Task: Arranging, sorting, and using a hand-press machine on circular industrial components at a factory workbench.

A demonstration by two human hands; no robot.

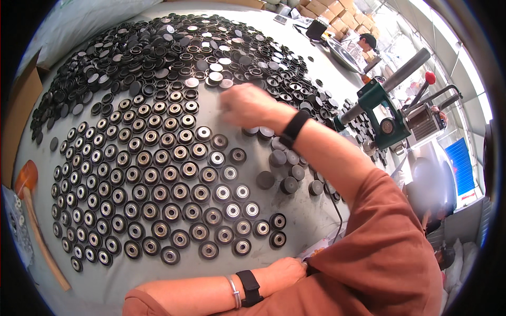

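Observation:
My right hand [243, 105] reaches over the grey table, smeared by motion, at the near edge of a heap of black round caps [158, 58]. Whether it holds anything does not show. Left of it and nearer stand many black wheels with metal bearings [171, 211] in their centres, laid out in close rows. Below and right of that hand lie several dark round caps [289, 185]. My left hand [287, 271] rests close to my body at the table's near side, its fingers hidden by my brown sleeve.
A mallet with an orange head [26, 176] lies at the left edge, beside a clear plastic bag [18, 231]. On the right stands a green press [383, 113] with a red-knobbed lever. A person in a dark cap [367, 42] is farther back, near stacked cardboard boxes [337, 16].

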